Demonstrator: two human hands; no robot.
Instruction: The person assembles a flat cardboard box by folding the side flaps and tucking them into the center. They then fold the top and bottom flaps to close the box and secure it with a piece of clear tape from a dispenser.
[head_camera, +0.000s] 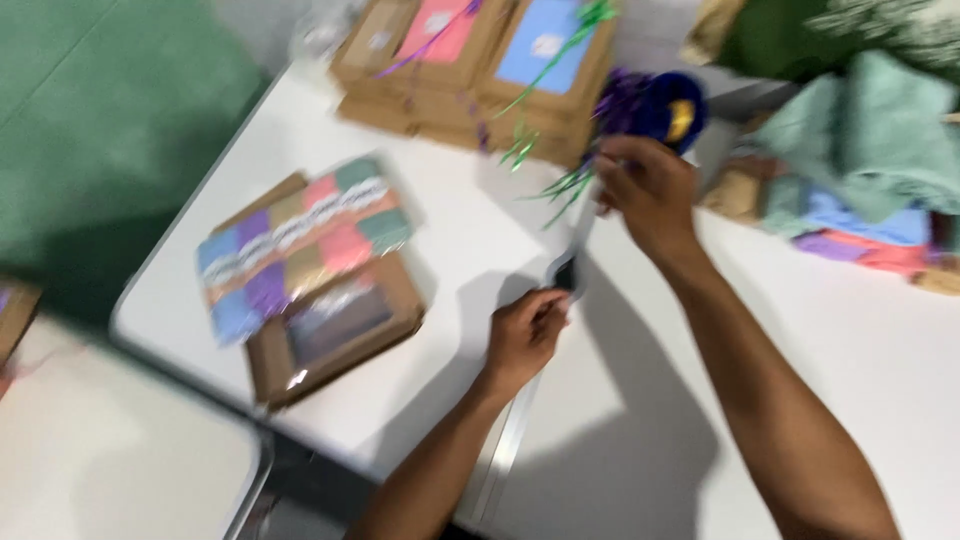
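The picture is motion-blurred. My left hand (525, 335) is closed around a small dark tool (566, 272), likely scissors, over the white table (620, 420). My right hand (648, 190) is raised further back, pinching a strand of shiny ribbon (580, 235) that runs down toward the dark tool. Just beyond its fingers sits a purple and blue ribbon bow (650, 105). Green curled ribbon strands (560, 185) hang beside that hand.
Two flat brown boxes lie at the left: one with pastel coloured squares (300, 240), one with a dark window (335, 325). More brown boxes (480, 60) are stacked at the back. Folded pastel cloths (860, 170) pile up at the right. A second table (120, 460) adjoins lower left.
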